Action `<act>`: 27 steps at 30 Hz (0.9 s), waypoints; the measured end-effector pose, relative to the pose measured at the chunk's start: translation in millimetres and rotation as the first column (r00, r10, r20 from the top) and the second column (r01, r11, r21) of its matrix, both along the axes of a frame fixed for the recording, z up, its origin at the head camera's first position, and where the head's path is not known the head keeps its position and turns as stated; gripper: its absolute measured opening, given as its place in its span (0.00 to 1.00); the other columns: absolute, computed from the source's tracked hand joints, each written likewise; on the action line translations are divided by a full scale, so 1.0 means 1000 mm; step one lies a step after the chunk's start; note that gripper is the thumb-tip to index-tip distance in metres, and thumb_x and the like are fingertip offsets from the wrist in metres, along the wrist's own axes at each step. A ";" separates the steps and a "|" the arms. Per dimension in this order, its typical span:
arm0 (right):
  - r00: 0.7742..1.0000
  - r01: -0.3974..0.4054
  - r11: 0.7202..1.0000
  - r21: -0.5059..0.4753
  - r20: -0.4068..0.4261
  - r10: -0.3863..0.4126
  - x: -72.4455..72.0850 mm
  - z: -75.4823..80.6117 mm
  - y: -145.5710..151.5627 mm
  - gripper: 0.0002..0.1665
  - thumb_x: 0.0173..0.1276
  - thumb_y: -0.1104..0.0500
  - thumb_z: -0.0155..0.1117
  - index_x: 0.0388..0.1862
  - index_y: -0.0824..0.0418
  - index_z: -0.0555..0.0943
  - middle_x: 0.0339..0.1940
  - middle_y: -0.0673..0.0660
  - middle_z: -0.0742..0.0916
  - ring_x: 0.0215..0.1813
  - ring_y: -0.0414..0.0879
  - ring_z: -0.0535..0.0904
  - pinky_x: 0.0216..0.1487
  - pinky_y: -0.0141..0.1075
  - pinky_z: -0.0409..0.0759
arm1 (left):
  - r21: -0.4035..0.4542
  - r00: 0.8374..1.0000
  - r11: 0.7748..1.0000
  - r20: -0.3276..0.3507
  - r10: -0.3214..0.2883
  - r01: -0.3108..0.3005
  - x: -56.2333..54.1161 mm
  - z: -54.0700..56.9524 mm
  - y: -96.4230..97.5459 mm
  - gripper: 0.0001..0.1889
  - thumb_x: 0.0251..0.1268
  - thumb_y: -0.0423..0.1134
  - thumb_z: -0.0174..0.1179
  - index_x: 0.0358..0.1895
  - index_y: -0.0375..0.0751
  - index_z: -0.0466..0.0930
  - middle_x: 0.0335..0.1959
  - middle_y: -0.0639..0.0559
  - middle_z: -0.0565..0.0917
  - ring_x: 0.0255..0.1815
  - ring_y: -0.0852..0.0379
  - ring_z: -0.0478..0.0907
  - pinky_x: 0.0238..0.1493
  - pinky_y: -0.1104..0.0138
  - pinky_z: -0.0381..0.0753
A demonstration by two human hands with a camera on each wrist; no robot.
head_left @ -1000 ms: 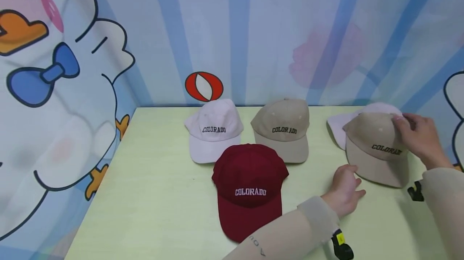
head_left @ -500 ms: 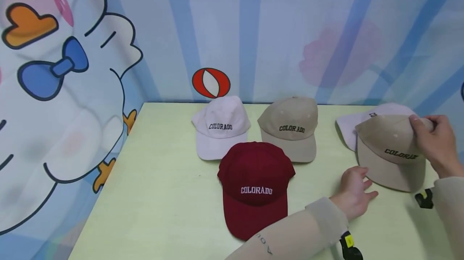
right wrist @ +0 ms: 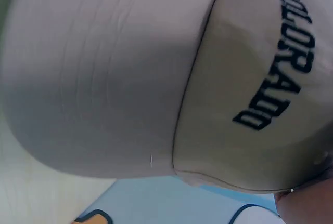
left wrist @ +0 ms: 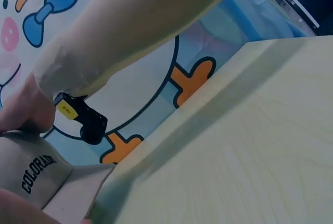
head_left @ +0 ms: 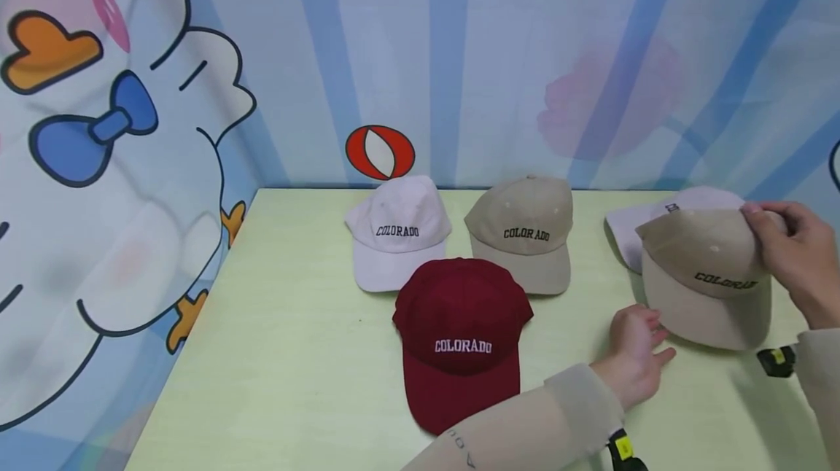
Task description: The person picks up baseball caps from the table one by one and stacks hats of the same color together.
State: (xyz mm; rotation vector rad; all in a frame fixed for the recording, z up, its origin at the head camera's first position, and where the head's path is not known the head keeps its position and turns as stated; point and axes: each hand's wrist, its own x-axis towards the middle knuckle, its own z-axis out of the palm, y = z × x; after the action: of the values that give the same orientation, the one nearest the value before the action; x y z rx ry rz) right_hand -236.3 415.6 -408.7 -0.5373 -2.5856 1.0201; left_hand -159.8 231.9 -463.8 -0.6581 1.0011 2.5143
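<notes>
My right hand grips the back of a beige baseball cap by its crown, thumb on the near side. Black COLORADO lettering crosses the cap's front, and its brim points down toward the person. That cap partly covers a white cap lying behind it. My left hand is beside the brim's left edge, its fingers loosely spread and holding nothing; whether a fingertip touches the brim I cannot tell. In the right wrist view the beige brim fills much of the frame.
Left of the hands, a white cap and another beige cap stand along the back of the pale table. A dark red cap sits in front of them, close to the left forearm. A printed curtain rises behind the table.
The gripped beige cap has shifted slightly right with my right hand, baring a little of the lettering on the white cap behind. The left hand stays near the brim. The head view has shifted slightly.
</notes>
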 end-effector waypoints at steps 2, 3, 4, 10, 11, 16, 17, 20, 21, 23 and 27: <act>1.000 -0.024 0.999 0.023 0.002 0.024 0.002 0.005 -0.003 0.41 0.82 0.37 0.44 0.76 0.68 0.68 0.71 0.75 0.74 0.43 0.38 0.71 0.48 0.54 0.77 | -0.013 1.000 1.000 -0.009 -0.002 0.002 0.003 0.004 -0.004 0.22 0.62 0.28 0.50 0.59 0.21 0.69 0.55 0.28 0.75 0.63 0.21 0.70 0.70 0.28 0.61; 0.999 -0.035 0.999 0.031 0.004 0.035 0.003 0.007 -0.004 0.42 0.82 0.37 0.44 0.76 0.69 0.67 0.72 0.77 0.73 0.43 0.39 0.71 0.49 0.58 0.75 | -0.020 1.000 1.000 -0.012 -0.005 0.004 0.004 0.006 -0.007 0.20 0.62 0.28 0.50 0.56 0.23 0.70 0.54 0.29 0.75 0.62 0.22 0.71 0.70 0.28 0.61; 0.999 -0.045 0.998 0.042 0.007 0.045 0.004 0.010 -0.005 0.42 0.81 0.37 0.45 0.76 0.69 0.68 0.72 0.78 0.72 0.43 0.40 0.71 0.47 0.58 0.76 | -0.030 1.000 1.000 -0.012 -0.007 0.006 0.005 0.009 -0.010 0.17 0.61 0.28 0.50 0.53 0.24 0.71 0.53 0.30 0.75 0.60 0.24 0.72 0.70 0.29 0.63; 0.992 -0.121 0.988 0.092 -0.028 0.124 0.007 0.018 -0.017 0.33 0.80 0.38 0.50 0.64 0.65 0.76 0.57 0.71 0.79 0.31 0.25 0.67 0.27 0.27 0.68 | -0.090 0.999 0.995 -0.011 -0.040 0.039 0.011 0.019 -0.031 0.08 0.62 0.28 0.51 0.44 0.33 0.72 0.43 0.38 0.77 0.47 0.41 0.76 0.63 0.35 0.74; 0.989 -0.137 0.986 0.093 -0.039 0.141 0.007 0.019 -0.019 0.30 0.80 0.38 0.51 0.61 0.62 0.77 0.53 0.67 0.80 0.29 0.24 0.68 0.26 0.26 0.69 | -0.099 0.999 0.994 -0.014 -0.051 0.050 0.011 0.020 -0.036 0.08 0.63 0.28 0.51 0.45 0.34 0.72 0.43 0.39 0.77 0.46 0.41 0.76 0.62 0.36 0.75; 0.978 -0.196 0.979 0.056 -0.063 0.200 0.005 0.029 -0.033 0.15 0.78 0.38 0.56 0.52 0.44 0.77 0.37 0.34 0.78 0.27 0.27 0.73 0.25 0.28 0.74 | -0.159 0.995 0.982 0.000 -0.103 0.101 0.011 0.027 -0.061 0.12 0.64 0.30 0.51 0.51 0.38 0.70 0.47 0.44 0.77 0.47 0.43 0.72 0.59 0.39 0.78; 0.975 -0.207 0.977 0.039 -0.068 0.210 0.004 0.031 -0.036 0.13 0.78 0.38 0.57 0.51 0.42 0.77 0.34 0.31 0.78 0.27 0.28 0.75 0.25 0.29 0.74 | -0.171 0.993 0.979 0.004 -0.114 0.113 0.012 0.028 -0.066 0.13 0.64 0.30 0.52 0.51 0.39 0.70 0.47 0.44 0.76 0.47 0.43 0.72 0.58 0.39 0.79; 0.965 -0.252 0.967 -0.032 -0.088 0.248 0.003 0.036 -0.042 0.11 0.76 0.40 0.61 0.50 0.41 0.79 0.28 0.27 0.79 0.27 0.30 0.78 0.25 0.29 0.76 | -0.195 0.990 0.971 0.000 -0.140 0.137 0.012 0.030 -0.078 0.14 0.64 0.31 0.52 0.52 0.39 0.69 0.49 0.44 0.74 0.48 0.43 0.71 0.56 0.40 0.80; 0.961 -0.266 0.962 -0.059 -0.097 0.260 0.003 0.037 -0.044 0.11 0.76 0.41 0.62 0.50 0.42 0.79 0.28 0.28 0.80 0.27 0.31 0.79 0.26 0.29 0.77 | -0.203 0.989 0.969 -0.006 -0.147 0.143 0.013 0.030 -0.082 0.15 0.64 0.31 0.53 0.53 0.40 0.69 0.50 0.44 0.74 0.49 0.43 0.72 0.56 0.40 0.80; 0.953 -0.293 0.950 -0.106 -0.105 0.282 0.002 0.039 -0.047 0.12 0.75 0.42 0.64 0.50 0.44 0.81 0.28 0.29 0.82 0.28 0.31 0.80 0.28 0.28 0.78 | -0.215 0.987 0.965 -0.020 -0.159 0.152 0.014 0.031 -0.089 0.16 0.64 0.32 0.53 0.54 0.40 0.70 0.51 0.44 0.74 0.50 0.43 0.72 0.56 0.40 0.80; 0.949 -0.311 0.936 -0.166 -0.113 0.295 0.002 0.042 -0.053 0.16 0.74 0.42 0.66 0.53 0.48 0.83 0.31 0.28 0.85 0.31 0.30 0.81 0.30 0.26 0.79 | -0.246 0.982 0.955 -0.053 -0.182 0.164 0.014 0.031 -0.099 0.16 0.65 0.33 0.54 0.56 0.40 0.70 0.52 0.44 0.74 0.51 0.42 0.73 0.55 0.40 0.81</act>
State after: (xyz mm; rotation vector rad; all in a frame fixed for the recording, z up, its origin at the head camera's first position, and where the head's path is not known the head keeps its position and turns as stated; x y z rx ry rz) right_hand -234.0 362.3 -366.3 -0.1284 -2.5630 1.3572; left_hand -146.2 132.5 -432.5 -0.5199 1.3452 2.3011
